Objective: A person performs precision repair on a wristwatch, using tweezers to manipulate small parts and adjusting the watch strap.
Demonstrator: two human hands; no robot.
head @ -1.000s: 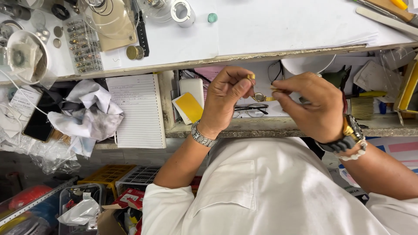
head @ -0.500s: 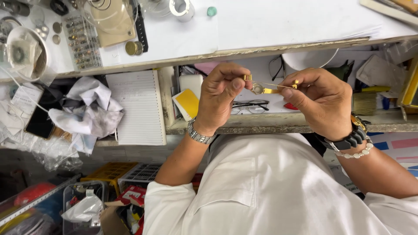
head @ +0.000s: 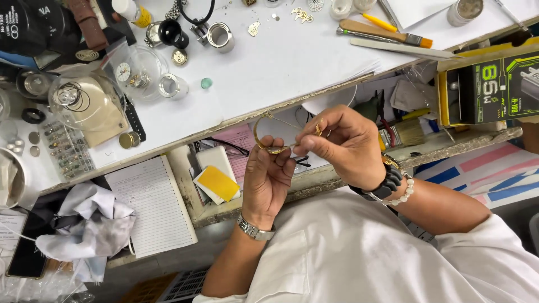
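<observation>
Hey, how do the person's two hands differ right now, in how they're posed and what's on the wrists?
The left hand points fingers upward, pinching the gold ring at its lower edge; the right hand reaches in sideways, fingertips pinched on a small gold piece beside the ring. The left wrist wears a silver metal watch; the right wears a black band and a white bead bracelet. Both are bare, held close above the open drawer.

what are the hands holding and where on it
A gold watch case, a thin ring: left hand pinches its lower rim, right hand pinches something small at its right side, too small to tell.
</observation>
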